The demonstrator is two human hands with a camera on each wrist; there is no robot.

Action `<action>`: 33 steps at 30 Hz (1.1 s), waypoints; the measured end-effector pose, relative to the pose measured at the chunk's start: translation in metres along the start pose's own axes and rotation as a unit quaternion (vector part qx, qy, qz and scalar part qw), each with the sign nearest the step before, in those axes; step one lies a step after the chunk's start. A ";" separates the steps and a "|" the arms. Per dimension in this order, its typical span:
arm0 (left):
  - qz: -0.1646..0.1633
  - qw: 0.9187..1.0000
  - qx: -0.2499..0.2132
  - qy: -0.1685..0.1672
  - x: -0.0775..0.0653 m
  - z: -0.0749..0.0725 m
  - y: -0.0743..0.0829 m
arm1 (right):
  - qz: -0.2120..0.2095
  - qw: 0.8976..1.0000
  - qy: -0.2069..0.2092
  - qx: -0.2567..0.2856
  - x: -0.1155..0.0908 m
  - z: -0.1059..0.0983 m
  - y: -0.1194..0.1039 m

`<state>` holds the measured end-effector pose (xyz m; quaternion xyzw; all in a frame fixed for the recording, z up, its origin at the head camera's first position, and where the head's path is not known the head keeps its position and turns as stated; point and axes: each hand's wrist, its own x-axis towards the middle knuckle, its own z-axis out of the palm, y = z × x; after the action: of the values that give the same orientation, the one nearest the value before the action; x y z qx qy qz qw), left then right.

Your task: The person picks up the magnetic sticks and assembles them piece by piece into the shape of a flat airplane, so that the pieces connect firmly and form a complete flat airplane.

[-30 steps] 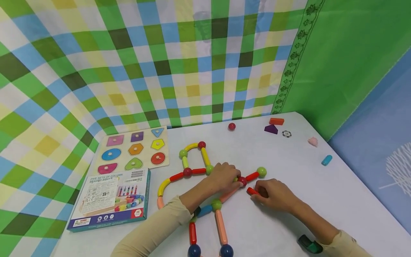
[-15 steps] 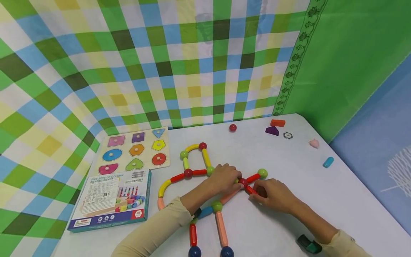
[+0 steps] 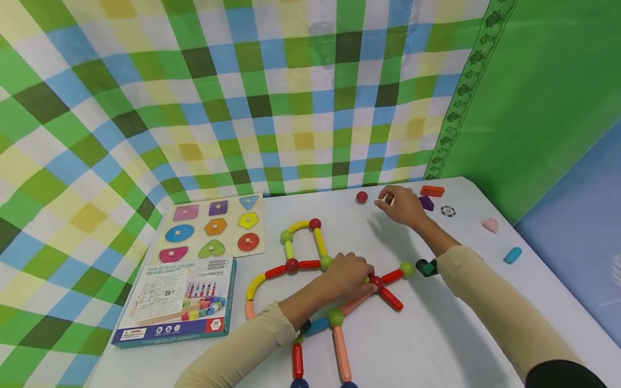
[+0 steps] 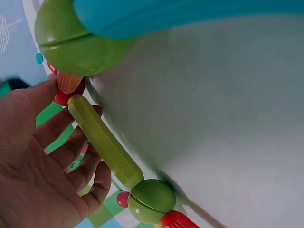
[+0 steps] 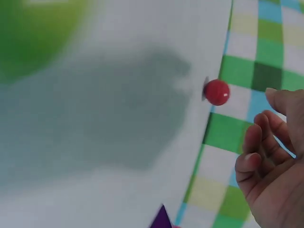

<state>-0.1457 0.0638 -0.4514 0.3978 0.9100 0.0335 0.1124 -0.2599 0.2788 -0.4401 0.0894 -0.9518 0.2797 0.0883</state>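
A figure of coloured rods and balls lies on the white table. My left hand [image 3: 346, 275] rests over its right arm, thumb and fingers pinching a red ball [image 3: 375, 283]. From that ball run a yellow-green rod [image 4: 104, 140], a pink rod [image 3: 356, 303], a red rod [image 3: 393, 276] ending in a green ball [image 3: 407, 269], and another red rod [image 3: 391, 299] with a free end. Farther back, my right hand [image 3: 402, 206] hovers above the table, fingers loosely bent around nothing. Just left of it sits a loose red ball [image 3: 361, 197], also in the right wrist view.
A shape puzzle board [image 3: 208, 226] and a boxed bead set [image 3: 174, 302] lie at the left. Orange block [image 3: 432, 191], purple block [image 3: 427, 203], round chip [image 3: 448, 211], pink piece [image 3: 490, 224] and blue piece [image 3: 512, 255] lie at the right. A checked cloth [image 3: 301, 108] hangs behind.
My right hand joined a red rod to the red ball, let it go, and moved away to the back near the loose red ball. My left hand kept its place.
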 end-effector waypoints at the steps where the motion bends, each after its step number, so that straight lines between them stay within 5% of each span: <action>1: 0.000 1.000 0.004 0.001 0.000 0.000 0.000 | 0.013 1.000 -0.001 0.002 0.009 0.004 0.002; 9: -0.003 1.000 0.022 0.003 -0.003 0.003 0.004 | 0.063 0.996 -0.060 -0.012 0.048 0.034 0.011; 18: -0.015 0.999 0.042 0.009 -0.004 0.000 0.004 | 0.060 0.991 -0.095 -0.067 0.059 0.048 0.014; 23: -0.005 0.999 0.042 0.004 -0.001 0.004 0.011 | 0.048 0.991 -0.088 -0.084 0.048 0.044 0.023; 27: -0.004 0.999 0.038 0.005 0.001 0.004 0.009 | -0.005 0.995 -0.059 -0.075 0.033 0.031 0.012; 33: -0.011 1.000 0.017 -0.003 0.000 0.003 0.006 | -0.088 0.992 -0.065 -0.057 -0.040 -0.009 -0.010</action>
<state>-0.1411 0.0679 -0.4534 0.3893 0.9146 0.0158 0.1085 -0.2177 0.2806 -0.4363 0.1855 -0.9584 0.2097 0.0551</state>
